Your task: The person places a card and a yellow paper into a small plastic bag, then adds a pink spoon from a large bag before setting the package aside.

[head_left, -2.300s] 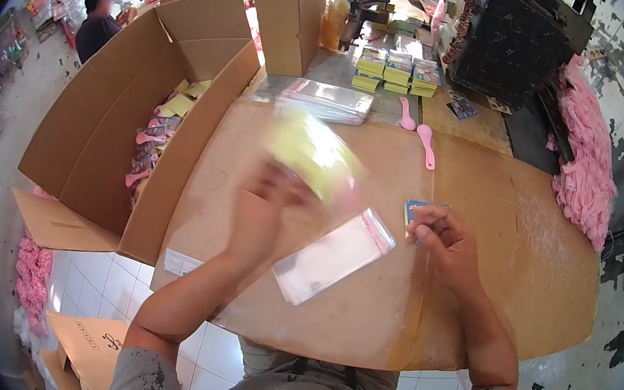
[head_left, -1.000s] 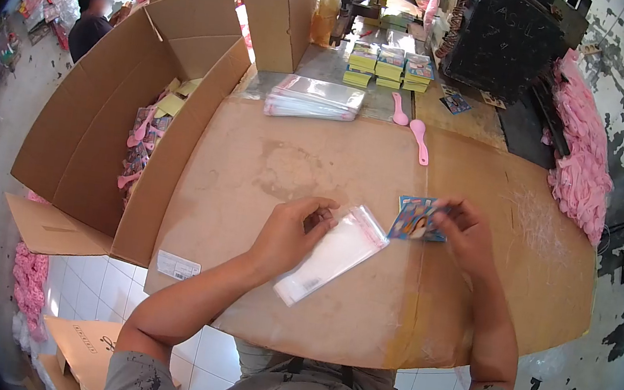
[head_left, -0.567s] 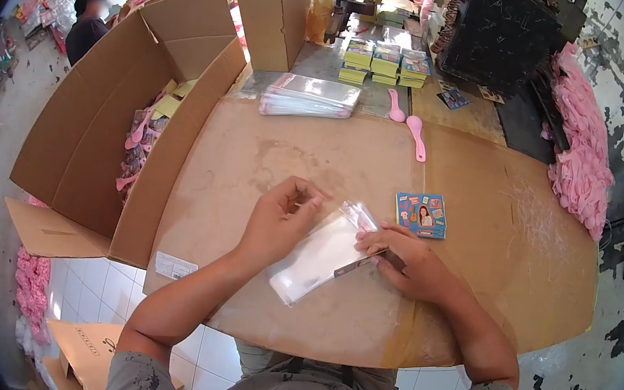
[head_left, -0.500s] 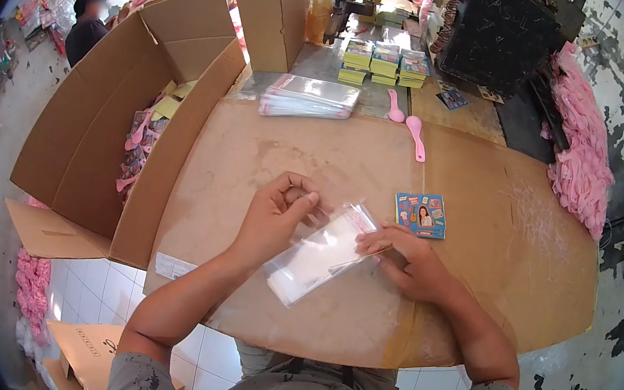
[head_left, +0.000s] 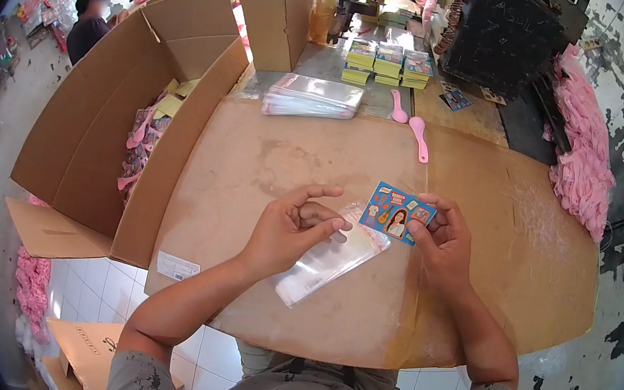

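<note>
A blue printed card (head_left: 395,213) with a picture of a person and small coloured drawings is pinched in my right hand (head_left: 442,242), thumb on its front. My left hand (head_left: 296,228) hovers over the upper left side of the clear plastic bags (head_left: 331,264), fingers loosely curled and apart, the index finger stretched out. I see nothing held in it. The bags lie slanted on the cardboard-covered table (head_left: 294,146), partly hidden beneath the left hand and the card.
Further back lie a pile of clear bags (head_left: 313,98), two pink spoons (head_left: 419,138) and stacks of cards (head_left: 388,64). A large open carton (head_left: 89,136) holding pink spoons and cards stands at left. Pink material (head_left: 583,143) hangs at right. Another person (head_left: 88,35) is beyond the carton.
My right hand has left the bags and lifted the blue card from the table, bringing it left above the bags. My left hand has moved slightly right, its index finger straighter.
</note>
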The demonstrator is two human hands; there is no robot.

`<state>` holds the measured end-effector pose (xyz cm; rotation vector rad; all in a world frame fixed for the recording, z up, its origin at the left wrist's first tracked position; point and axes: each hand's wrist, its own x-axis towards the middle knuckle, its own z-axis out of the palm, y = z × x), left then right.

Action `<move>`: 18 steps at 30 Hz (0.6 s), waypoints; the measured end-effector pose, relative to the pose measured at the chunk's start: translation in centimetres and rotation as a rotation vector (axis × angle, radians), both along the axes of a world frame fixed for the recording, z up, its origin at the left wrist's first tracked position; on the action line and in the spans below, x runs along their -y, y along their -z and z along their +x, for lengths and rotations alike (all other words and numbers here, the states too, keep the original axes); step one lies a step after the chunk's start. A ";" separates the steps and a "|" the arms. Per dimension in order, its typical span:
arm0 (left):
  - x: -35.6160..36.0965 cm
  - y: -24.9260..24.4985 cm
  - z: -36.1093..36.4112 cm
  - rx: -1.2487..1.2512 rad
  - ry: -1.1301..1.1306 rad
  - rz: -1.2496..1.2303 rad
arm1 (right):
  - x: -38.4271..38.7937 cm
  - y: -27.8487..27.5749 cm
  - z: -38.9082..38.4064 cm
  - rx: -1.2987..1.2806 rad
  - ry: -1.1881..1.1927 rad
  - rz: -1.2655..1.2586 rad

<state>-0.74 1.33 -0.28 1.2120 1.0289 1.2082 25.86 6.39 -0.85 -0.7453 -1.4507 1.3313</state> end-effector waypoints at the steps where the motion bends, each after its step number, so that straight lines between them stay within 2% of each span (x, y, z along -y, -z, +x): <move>1: 0.0 0.1 0.1 -0.014 0.008 -0.012 | 0.1 0.2 0.0 0.038 0.000 0.021; 3: 0.1 0.5 0.3 -0.009 0.012 0.000 | 0.3 0.6 0.3 0.112 0.002 0.064; 6: 0.3 0.5 0.4 -0.040 0.028 0.037 | -0.2 0.2 0.8 0.469 0.006 0.560; 9: 0.7 0.3 0.6 -0.146 0.079 0.097 | 0.6 -1.1 0.3 0.521 -0.049 0.527; 12: 1.1 0.1 0.9 -0.274 0.096 0.143 | 1.3 0.0 0.0 0.446 -0.001 0.254; 13: 1.2 0.1 1.0 -0.316 0.091 0.155 | 1.2 0.0 -0.1 0.351 0.036 0.191; 15: 1.1 0.1 1.0 -0.206 0.070 0.109 | 1.0 -0.1 -0.2 0.162 0.105 0.066; 18: 0.8 0.3 0.9 -0.119 0.031 0.069 | 0.6 0.1 -0.3 -0.028 0.150 0.122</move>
